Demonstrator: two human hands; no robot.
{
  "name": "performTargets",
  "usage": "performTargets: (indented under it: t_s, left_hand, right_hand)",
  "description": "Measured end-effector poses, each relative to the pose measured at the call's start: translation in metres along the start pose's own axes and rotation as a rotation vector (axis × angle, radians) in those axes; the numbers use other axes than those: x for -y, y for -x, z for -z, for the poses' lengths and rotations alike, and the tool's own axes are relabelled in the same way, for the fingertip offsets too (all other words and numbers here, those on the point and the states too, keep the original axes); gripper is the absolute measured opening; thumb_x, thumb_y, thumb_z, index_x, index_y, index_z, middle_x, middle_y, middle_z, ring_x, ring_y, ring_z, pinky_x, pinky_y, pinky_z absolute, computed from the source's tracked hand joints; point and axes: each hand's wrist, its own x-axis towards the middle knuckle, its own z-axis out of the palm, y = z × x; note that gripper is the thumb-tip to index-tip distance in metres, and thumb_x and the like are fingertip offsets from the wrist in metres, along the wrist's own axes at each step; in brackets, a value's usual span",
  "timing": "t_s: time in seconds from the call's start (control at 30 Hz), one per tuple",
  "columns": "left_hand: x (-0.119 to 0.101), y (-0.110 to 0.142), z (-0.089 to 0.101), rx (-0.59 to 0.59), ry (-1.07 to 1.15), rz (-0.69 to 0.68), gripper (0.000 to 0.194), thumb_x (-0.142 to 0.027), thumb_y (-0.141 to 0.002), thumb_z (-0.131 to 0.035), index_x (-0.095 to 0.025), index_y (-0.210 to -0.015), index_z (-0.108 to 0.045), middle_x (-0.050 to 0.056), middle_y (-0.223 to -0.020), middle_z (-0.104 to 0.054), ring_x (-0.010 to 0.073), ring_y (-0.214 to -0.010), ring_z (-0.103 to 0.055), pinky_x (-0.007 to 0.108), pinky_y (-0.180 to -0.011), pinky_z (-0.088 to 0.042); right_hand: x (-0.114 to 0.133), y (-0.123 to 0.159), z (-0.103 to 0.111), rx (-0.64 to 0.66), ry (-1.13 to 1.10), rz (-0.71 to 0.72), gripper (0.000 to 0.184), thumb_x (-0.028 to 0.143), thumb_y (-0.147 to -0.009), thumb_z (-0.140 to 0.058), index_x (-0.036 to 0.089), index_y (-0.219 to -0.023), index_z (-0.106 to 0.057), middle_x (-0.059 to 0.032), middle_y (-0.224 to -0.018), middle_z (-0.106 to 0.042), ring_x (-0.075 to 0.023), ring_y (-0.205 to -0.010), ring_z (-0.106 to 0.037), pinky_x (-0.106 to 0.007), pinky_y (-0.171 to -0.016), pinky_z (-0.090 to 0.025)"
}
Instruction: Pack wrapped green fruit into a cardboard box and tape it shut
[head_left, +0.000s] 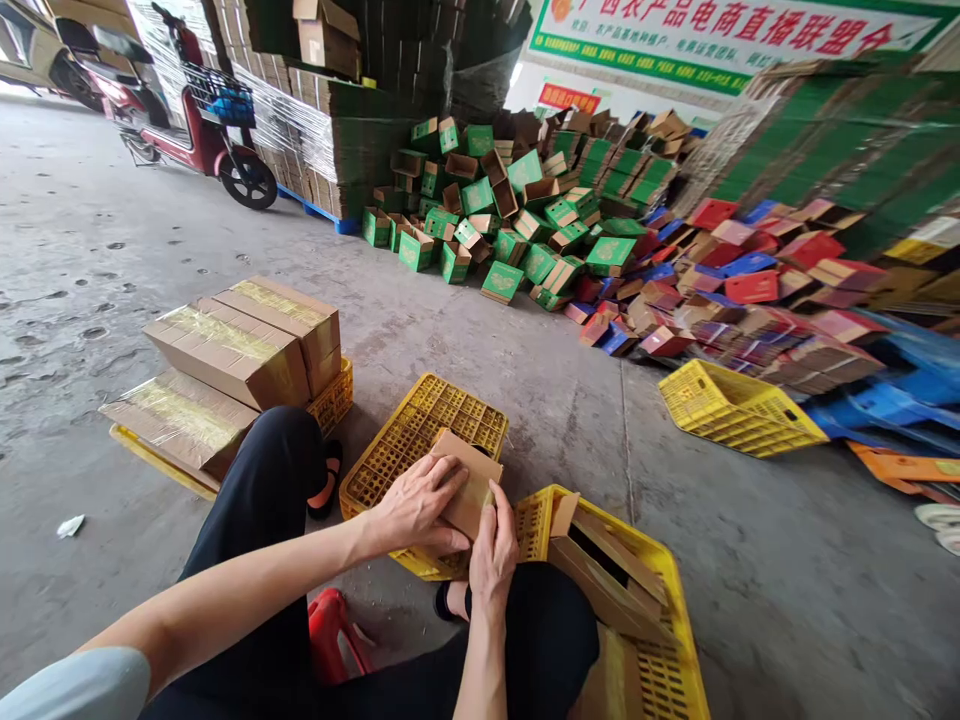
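Between my two hands is a small brown cardboard box (474, 488), held above an upturned yellow plastic crate (420, 425). My left hand (421, 503) lies over the box's left side, fingers across its top and thumb along the near edge. At the box's right edge, my right hand (493, 548) grips with thumb and fingers. To the right, another yellow crate (679, 600) holds cardboard boxes, one with raised flaps (607, 570). A red plastic object (334, 635) lies on the floor between my legs, its kind unclear.
Taped cartons (232, 350) are stacked on yellow crates at left. Heaps of green boxes (502, 280) and red and blue boxes (750, 285) spread ahead. Another yellow crate (739, 410) lies by blue pallets (892, 390). A red scooter (184, 145) stands at the far left.
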Motion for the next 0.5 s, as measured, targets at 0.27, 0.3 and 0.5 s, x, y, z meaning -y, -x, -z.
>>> performTargets:
  t_s: [0.27,0.3,0.5]
  left_hand:
    - [-0.004,0.001,-0.007,0.003,-0.076,0.008,0.095,-0.083,-0.085,-0.050,-0.018,-0.153,-0.040,0.019,-0.145,-0.050,0.0368,-0.137,-0.045,0.051,-0.115,-0.039]
    - [-0.005,0.000,-0.006,0.013,-0.089,0.009,0.096,-0.084,-0.085,-0.049,-0.019,-0.154,-0.040,0.019,-0.145,-0.050,0.0372,-0.137,-0.045,0.052,-0.115,-0.039]
    - [-0.011,-0.008,0.003,0.090,-0.173,0.000,0.096,-0.081,-0.081,-0.059,-0.028,-0.158,-0.037,0.017,-0.144,-0.046,0.0391,-0.133,-0.042,0.055,-0.113,-0.035]
  right_hand:
    - [0.003,0.002,0.004,0.024,0.055,0.113,0.052,0.050,-0.103,-0.040,0.016,-0.134,-0.064,-0.0164,-0.137,-0.067,-0.0273,-0.128,-0.063,-0.042,-0.107,-0.050]
    - [0.003,0.002,0.004,0.022,0.054,0.115,0.051,0.050,-0.103,-0.040,0.016,-0.132,-0.065,-0.0164,-0.135,-0.068,-0.0273,-0.126,-0.064,-0.042,-0.105,-0.051]
    - [0.004,0.005,0.006,0.029,0.003,0.034,0.050,0.053,-0.102,-0.041,0.017,-0.122,-0.069,-0.0164,-0.124,-0.073,-0.0264,-0.115,-0.069,-0.038,-0.096,-0.055]
